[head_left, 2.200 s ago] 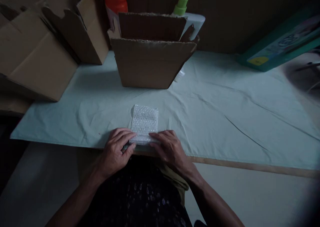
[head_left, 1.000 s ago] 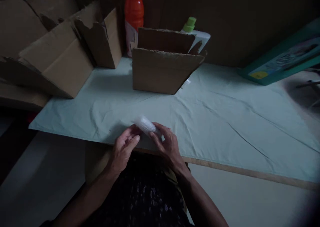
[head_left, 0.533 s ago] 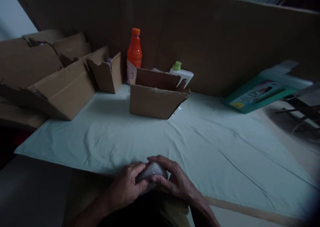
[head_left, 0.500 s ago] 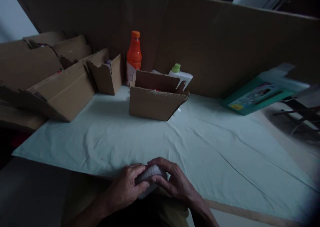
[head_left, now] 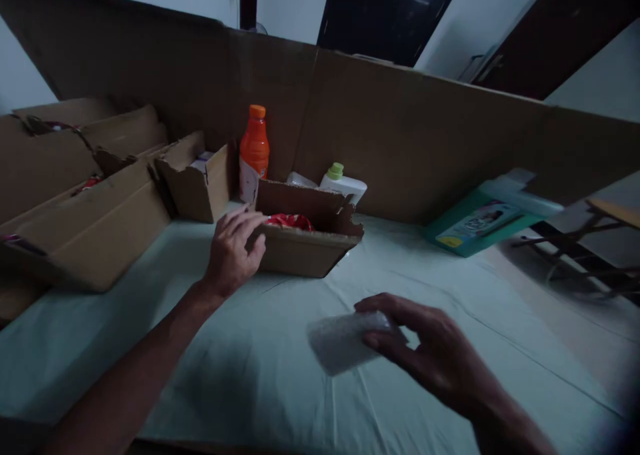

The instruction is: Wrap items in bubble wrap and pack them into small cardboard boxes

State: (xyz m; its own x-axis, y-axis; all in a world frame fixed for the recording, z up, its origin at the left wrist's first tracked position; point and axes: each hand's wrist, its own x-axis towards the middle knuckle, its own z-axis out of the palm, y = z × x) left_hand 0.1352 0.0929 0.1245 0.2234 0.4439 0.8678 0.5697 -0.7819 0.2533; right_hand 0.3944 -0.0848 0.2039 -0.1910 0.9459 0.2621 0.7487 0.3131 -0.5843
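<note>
In the head view my right hand pinches one end of a small bubble-wrapped packet between thumb and fingers. The packet is held above the cloth and slightly blurred; its contents cannot be made out. My left hand is at the left end of a small cardboard box, fingers stretched over its near left corner and thumb apart. Whether the fingertips touch the box I cannot tell. Inside the box shows something red and shiny.
An orange bottle and a white bottle with a green cap stand behind the box. More cardboard boxes line the left. A teal jug leans at the right. A cardboard wall borders the light cloth.
Both hands held the packet low at the near edge. My left hand has let go and moved forward to the box; my right has carried the packet right and forward. The view has tilted up.
</note>
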